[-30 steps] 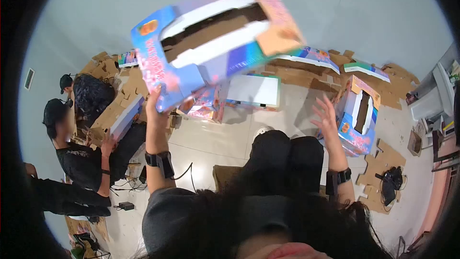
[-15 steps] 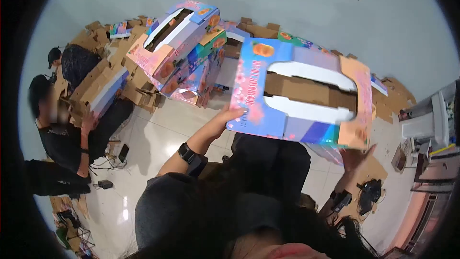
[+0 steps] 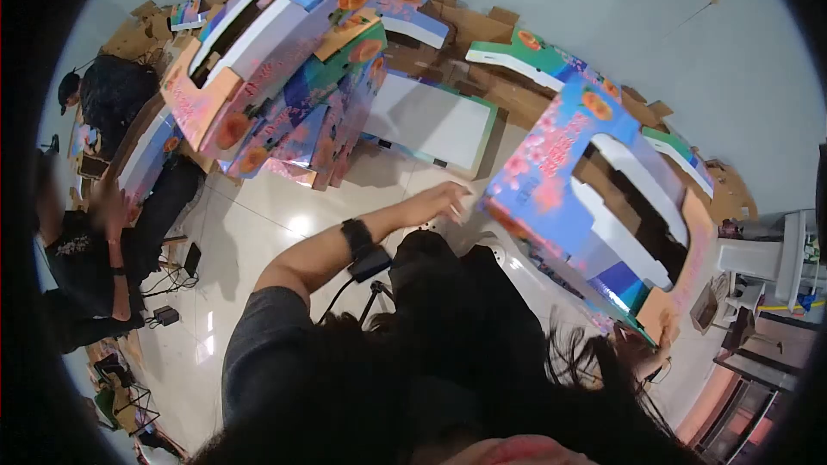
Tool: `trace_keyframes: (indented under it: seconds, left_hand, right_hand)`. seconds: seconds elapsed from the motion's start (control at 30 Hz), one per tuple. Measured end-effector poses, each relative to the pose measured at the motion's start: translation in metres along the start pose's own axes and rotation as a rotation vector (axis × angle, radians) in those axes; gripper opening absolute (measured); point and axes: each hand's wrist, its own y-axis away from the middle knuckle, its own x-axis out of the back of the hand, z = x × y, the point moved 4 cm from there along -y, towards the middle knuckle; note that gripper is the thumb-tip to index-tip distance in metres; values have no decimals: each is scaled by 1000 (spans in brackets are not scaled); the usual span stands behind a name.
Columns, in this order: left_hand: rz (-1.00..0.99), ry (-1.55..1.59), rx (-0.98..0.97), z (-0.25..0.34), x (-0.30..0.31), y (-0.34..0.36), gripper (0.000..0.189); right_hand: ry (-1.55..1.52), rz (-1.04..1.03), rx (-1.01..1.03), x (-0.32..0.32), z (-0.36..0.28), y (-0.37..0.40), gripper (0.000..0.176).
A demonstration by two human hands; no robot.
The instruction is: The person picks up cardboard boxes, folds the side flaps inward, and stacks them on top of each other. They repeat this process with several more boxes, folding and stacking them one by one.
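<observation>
A printed cardboard box [image 3: 538,194], blue, pink and peach with oranges and blossoms, tilts in front of me on the right. White flaps edge the long opening in its top. My right hand [image 3: 648,351] grips its lower right corner from beneath; part of that hand is hidden by the box. My left hand [image 3: 438,204] is off the box, just left of its near corner, fingers loosely bent and apart with nothing in them. A similar box [image 3: 297,43] tops a stack of printed cartons [image 3: 323,112] at the left.
Flat white-faced carton [image 3: 435,120] lies on the floor ahead. Behind it, partly folded cartons [image 3: 517,60] line the wall. A co-worker [image 3: 95,250] sits at the left with another carton [image 3: 146,159]; a second person [image 3: 116,103] is farther back. Cables and an adapter [image 3: 162,317] lie on the tiles.
My left hand has let go of the box. The box has swung right and tilted down at its right end, still in my right hand. My view has shifted.
</observation>
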Motion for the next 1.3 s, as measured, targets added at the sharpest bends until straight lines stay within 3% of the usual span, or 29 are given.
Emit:
trace_keyframes:
  seconds: [0.07, 0.13, 0.23, 0.27, 0.4, 0.63, 0.87, 0.97, 1.07, 1.17, 1.3]
  left_hand:
    - [179, -235, 90, -86, 46, -36, 59]
    - [283, -112, 340, -154, 85, -57, 70]
    - [601, 531, 322, -187, 106, -75, 86]
    - [609, 765, 280, -207, 113, -86, 98]
    - [931, 1151, 243, -233, 112, -116, 109]
    - [995, 1116, 312, -255, 125, -136, 96]
    - [921, 1081, 322, -268, 129, -139, 52]
    - [838, 1116, 363, -268, 124, -145, 46]
    - [860, 1204, 211, -256, 118, -154, 44]
    - [675, 1263, 100, -269, 122, -157, 43]
    - [776, 1281, 184, -206, 105, -147, 43]
  right_hand:
    - [0, -80, 100, 10, -4, -6, 66]
    - [-10, -56, 220, 3, -2, -6, 69]
    - [-31, -41, 317, -7, 1, -6, 71]
    - [-24, -47, 333, -19, 5, -2, 72]
    - [-20, -50, 318, -44, 23, -19, 71]
    - [-23, -80, 278, -74, 46, -47, 71]
    - [5, -102, 231, -99, 64, -62, 70]
    - [15, -110, 227, -110, 67, -65, 70]
    - [23, -116, 218, -120, 71, -67, 70]
    - [23, -120, 215, -128, 74, -71, 69]
    - [17, -118, 196, -126, 78, -70, 69]
